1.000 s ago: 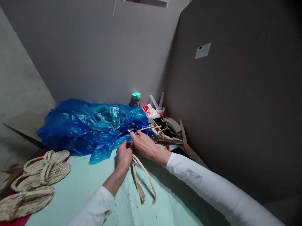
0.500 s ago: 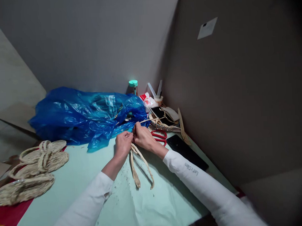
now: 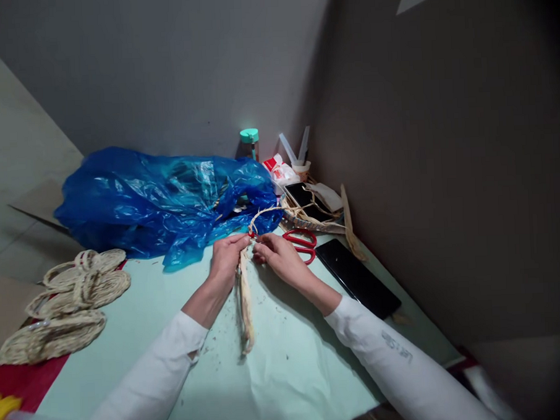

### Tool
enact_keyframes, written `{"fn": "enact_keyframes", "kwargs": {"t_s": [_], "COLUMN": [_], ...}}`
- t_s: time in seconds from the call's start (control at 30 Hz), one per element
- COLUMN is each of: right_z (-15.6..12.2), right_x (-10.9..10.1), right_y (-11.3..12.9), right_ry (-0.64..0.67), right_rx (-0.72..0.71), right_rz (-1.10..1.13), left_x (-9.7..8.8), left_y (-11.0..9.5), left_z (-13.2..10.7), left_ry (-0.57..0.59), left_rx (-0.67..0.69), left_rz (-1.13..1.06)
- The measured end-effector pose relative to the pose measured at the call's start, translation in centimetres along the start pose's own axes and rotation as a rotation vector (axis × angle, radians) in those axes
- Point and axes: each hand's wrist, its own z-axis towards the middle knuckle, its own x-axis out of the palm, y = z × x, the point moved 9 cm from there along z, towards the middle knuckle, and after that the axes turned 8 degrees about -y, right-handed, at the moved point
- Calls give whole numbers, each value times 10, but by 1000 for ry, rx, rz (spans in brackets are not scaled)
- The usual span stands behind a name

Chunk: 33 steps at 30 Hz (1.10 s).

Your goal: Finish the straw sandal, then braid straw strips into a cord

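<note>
My left hand [image 3: 227, 260] pinches a pale braided straw cord [image 3: 261, 213] near a small red piece [image 3: 252, 235]. From under its fingers, loose flat straw strands [image 3: 246, 307] hang down over the table covering. My right hand [image 3: 281, 254] is close beside it on the right, fingers curled in toward the cord; what lies between those fingertips is too small to make out. Beyond the hands, the cord arcs up and right toward a shallow basket [image 3: 303, 221]. Red-handled scissors [image 3: 304, 236] lie just past my right hand.
A blue plastic bag [image 3: 135, 204] fills the back left. Woven straw sandals [image 3: 53, 336] lie at the left edge. A black phone-like slab [image 3: 357, 278] rests at right. Behind stand a green-lidded jar [image 3: 249, 140], a red-and-white packet [image 3: 281, 171] and a small cup [image 3: 301, 168].
My hands have parted slightly, the right one shifting right and loosening from the cord. The two hanging strands, spread apart before, now hang together. The view has tilted a little.
</note>
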Motion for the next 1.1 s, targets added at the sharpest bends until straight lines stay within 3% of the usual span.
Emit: {"fn": "enact_keyframes", "kwargs": {"t_s": [0.13, 0.47, 0.57, 0.73, 0.93, 1.1], "right_z": [2, -9, -9, -12, -16, -12], "right_x": [15, 20, 18, -3, 0, 0], "right_y": [-5, -10, -11, 5, 12, 18], "right_ry": [57, 39, 58, -52, 48, 73], "right_rx": [85, 262, 195, -58, -78, -123], "right_rz": [224, 526, 346, -151, -284, -378], "left_x": [7, 8, 6, 6, 4, -3], "left_y": [1, 6, 4, -2, 0, -2], "left_z": [-5, -13, -19, -30, -35, -30], "left_ry": [78, 183, 209, 271, 337, 282], "left_rx": [-92, -180, -173, -164, -159, -60], "left_rz": [-25, 2, 37, 117, 230, 333]}}
